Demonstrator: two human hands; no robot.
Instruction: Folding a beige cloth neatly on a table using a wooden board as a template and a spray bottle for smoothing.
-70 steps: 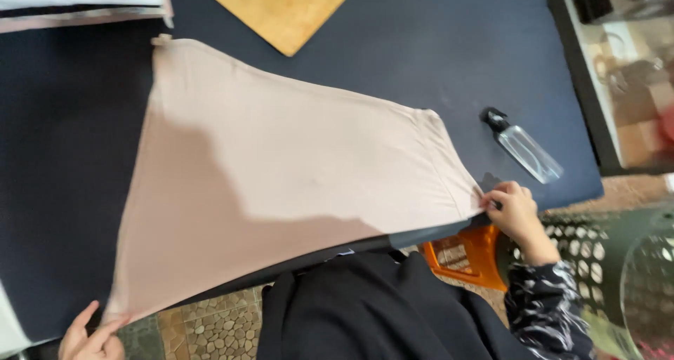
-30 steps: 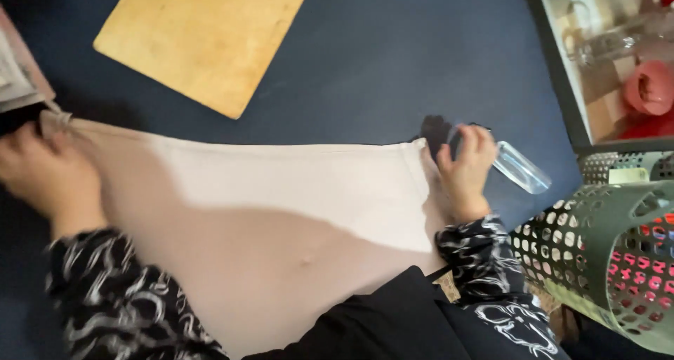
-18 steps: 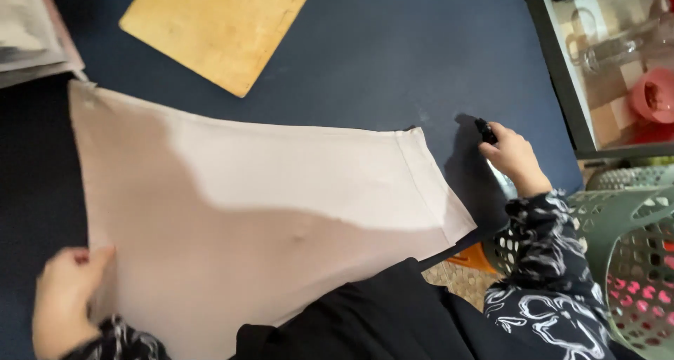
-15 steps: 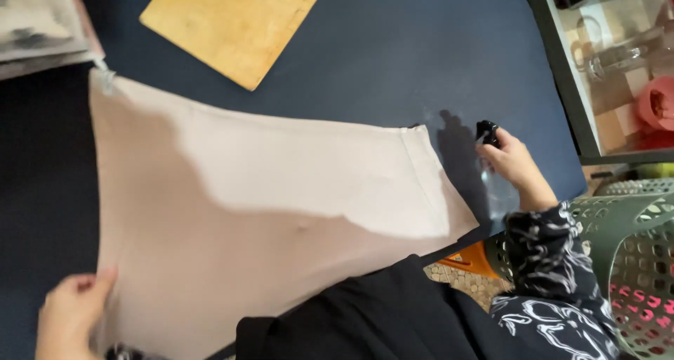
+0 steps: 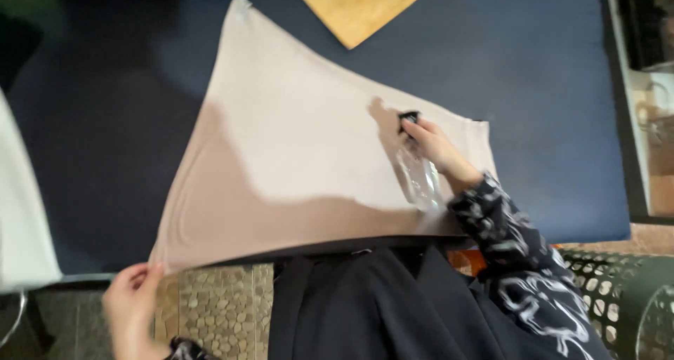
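Note:
A beige cloth point(image 5: 295, 149) lies spread flat on a dark blue padded surface point(image 5: 554, 86). My right hand point(image 5: 435, 146) grips a clear spray bottle point(image 5: 418, 174) with a black nozzle, held over the cloth's right part. My left hand point(image 5: 133, 300) is at the lower left, fingers on the cloth's near corner, which hangs just past the surface's front edge. My dark clothing fills the bottom middle.
A tan wooden board point(image 5: 358, 5) lies at the far edge of the surface. A green perforated basket point(image 5: 618, 297) stands at the lower right. White fabric point(image 5: 21, 220) sits at the left edge. Pebble-patterned floor point(image 5: 217, 304) shows below.
My right hand picked the spray bottle up from the surface to the right and brought it over the cloth. My left hand shifted to the cloth's near left corner.

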